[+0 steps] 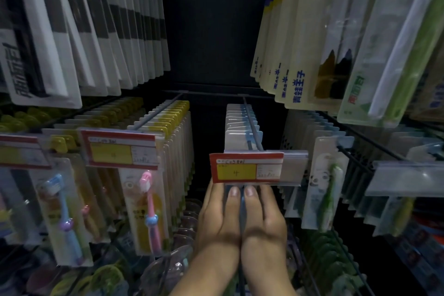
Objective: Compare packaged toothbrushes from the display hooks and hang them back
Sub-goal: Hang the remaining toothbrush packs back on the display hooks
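Note:
My left hand and my right hand are side by side just under the red and yellow price tag of the middle display hook. Between them they hold a packaged toothbrush. Both thumbs press on its front and the fingers go behind it. Only a thin blue strip of the pack shows between the hands. Its top is hidden behind the tag. A row of like white and blue packs hangs further back on the same hook.
To the left hang children's packs with a pink toothbrush and a blue one, each row behind its own price tag. To the right is a panda pack with a green toothbrush. Long adult packs hang overhead on both sides. More hooks run below.

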### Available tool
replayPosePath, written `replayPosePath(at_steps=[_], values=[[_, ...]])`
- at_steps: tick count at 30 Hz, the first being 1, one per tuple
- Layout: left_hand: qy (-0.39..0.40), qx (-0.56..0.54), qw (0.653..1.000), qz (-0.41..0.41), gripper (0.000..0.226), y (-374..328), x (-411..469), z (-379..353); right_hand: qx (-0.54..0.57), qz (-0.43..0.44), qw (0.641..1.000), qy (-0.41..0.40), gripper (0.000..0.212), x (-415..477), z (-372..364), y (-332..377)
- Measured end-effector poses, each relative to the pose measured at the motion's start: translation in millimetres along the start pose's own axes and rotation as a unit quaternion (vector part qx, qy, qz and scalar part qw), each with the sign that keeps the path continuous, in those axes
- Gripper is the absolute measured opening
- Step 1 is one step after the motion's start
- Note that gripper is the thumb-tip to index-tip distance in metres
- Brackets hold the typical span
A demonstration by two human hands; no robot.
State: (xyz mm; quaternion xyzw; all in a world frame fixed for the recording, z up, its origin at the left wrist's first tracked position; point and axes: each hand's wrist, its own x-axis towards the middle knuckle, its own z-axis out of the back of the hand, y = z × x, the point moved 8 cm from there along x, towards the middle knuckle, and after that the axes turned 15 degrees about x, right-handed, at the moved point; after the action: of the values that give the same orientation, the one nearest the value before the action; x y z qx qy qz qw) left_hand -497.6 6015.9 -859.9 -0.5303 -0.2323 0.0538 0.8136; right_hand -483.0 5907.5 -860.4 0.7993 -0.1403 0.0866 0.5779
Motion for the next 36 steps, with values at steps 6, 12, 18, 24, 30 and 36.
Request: replayPosePath(at_steps=[6,12,18,24,30,36], values=[[0.009,-0.001,1.000,0.001,0.057,-0.6,0.4,5.4,-0.009,0.006,0.999,-0.048,0.057,4.9,9.5,0.6],[-0.002,-0.021,1.000,0.014,0.058,3.7,4.5,7.6,0.021,-0.016,0.999,-0.036,0.042,9.4,12.7,-0.1],[0.009,-0.053,0.999,0.010,0.070,5.0,5.0,3.1,0.074,-0.038,0.996,-0.002,0.036,12.2,7.0,4.8],[0.021,-0.079,0.997,0.009,0.069,5.9,5.9,-0.1,0.084,-0.047,0.995,0.005,0.038,12.5,7.1,5.0],[0.024,-0.089,0.996,0.008,0.066,5.2,5.3,-0.7,0.086,-0.009,0.996,0.010,0.055,11.7,4.1,9.4],[0.029,-0.082,0.996,0.017,0.060,4.4,3.5,0.6,0.085,-0.008,0.996,0.012,0.054,10.5,4.3,9.2]])
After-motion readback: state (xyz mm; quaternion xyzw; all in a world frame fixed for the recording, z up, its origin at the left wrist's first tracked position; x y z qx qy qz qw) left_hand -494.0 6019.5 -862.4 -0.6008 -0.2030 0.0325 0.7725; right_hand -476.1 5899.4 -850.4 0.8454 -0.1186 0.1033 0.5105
